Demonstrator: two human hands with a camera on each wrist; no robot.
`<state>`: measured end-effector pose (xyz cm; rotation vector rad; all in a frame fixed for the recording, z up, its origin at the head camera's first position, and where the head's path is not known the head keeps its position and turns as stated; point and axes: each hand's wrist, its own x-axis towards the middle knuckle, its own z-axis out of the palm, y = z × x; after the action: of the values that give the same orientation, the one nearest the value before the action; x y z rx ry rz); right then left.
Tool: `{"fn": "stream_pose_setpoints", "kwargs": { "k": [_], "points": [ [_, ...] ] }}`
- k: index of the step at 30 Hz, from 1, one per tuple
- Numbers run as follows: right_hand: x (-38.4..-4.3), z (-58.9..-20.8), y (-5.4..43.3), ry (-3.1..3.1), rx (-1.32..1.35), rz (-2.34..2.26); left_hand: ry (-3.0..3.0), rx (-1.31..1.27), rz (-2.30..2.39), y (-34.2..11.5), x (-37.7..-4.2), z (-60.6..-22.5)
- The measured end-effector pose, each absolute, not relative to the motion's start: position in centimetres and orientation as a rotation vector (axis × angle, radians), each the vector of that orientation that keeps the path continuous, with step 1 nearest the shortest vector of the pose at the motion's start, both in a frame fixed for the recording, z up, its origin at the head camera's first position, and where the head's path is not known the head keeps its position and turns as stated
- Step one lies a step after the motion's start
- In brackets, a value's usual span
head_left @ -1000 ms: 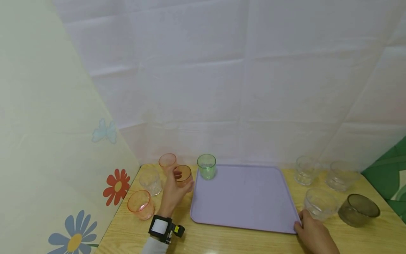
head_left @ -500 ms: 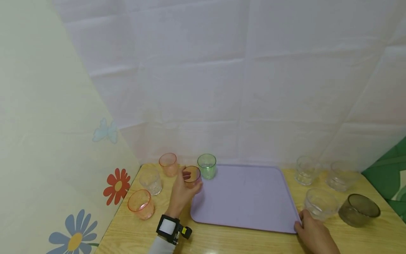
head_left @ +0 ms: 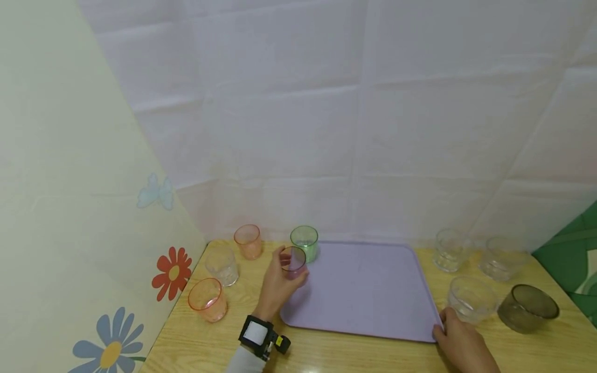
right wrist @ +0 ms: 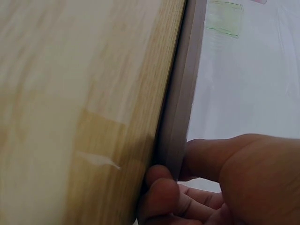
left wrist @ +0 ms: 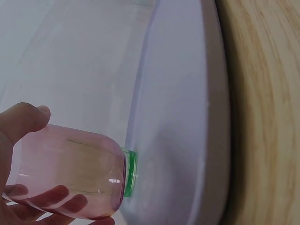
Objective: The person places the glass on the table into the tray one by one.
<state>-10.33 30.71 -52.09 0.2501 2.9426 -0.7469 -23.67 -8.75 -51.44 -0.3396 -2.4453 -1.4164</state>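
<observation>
A: Which step was in hand?

B: Setting a cup on the tray (head_left: 364,290), I'd judge. The left grip (head_left: 277,287) had its fingers and thumb curled round the pink-tinted cup (head_left: 297,260), which hung upright above the tray's ten o'clock edge, its base clear of it.

A: And the right grip (head_left: 459,339)?

B: It pinched the tray's rim at four o'clock, thumb above and fingers beneath, probably to steady it.

A: Anything in the way?

B: The green cup (head_left: 308,243) stood on the tray at ten o'clock, with the pink-tinted one at its seven. I couldn't tell whether they touched.

A: So what did the next move call for?

B: Likely a level lowering, slightly toward six o'clock to spare the green cup, then a gentle release. Two orange cups and a clear one waited on the surface (head_left: 186,344), at nine o'clock.
</observation>
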Motion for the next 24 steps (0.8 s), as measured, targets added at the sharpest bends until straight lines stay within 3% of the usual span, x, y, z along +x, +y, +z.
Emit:
{"fn": "stream_pose_setpoints", "kwargs": {
  "k": [24],
  "points": [
    [-10.4,-52.8,31.1,2.975,0.233,-0.744,-2.509,-0.359,-1.416,-7.3,-24.1,-52.8]
  ]
}}
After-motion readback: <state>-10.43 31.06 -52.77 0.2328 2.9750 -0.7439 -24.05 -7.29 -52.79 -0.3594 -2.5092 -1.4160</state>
